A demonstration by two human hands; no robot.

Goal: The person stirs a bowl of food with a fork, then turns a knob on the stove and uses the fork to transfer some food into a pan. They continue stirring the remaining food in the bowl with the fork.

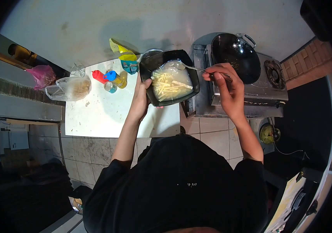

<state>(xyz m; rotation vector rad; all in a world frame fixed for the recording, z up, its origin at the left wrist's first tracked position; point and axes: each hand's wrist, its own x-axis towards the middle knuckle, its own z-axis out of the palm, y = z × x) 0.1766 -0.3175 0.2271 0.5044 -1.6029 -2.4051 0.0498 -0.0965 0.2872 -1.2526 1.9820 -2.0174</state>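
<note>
My left hand (138,99) is closed around the left side of a black square bowl (155,62), its thumb over the rim. Pale strips, like cut potato (166,86), lie in cloudy liquid inside the bowl. Between the fingers and thumb of my right hand (231,91) is the handle of a metal ladle (194,68). The ladle's head is within the far part of the bowl, at the liquid. The bowl is held up above the right side of a white table (96,120).
A black wok (234,58) sits on the left burner of a gas stove (259,89); the right burner (274,73) is bare. On the table stand a red bottle (99,76), a blue-capped bottle (118,80), a small jar (110,87), a yellow-teal packet (128,62) and a clear plastic bag (73,88).
</note>
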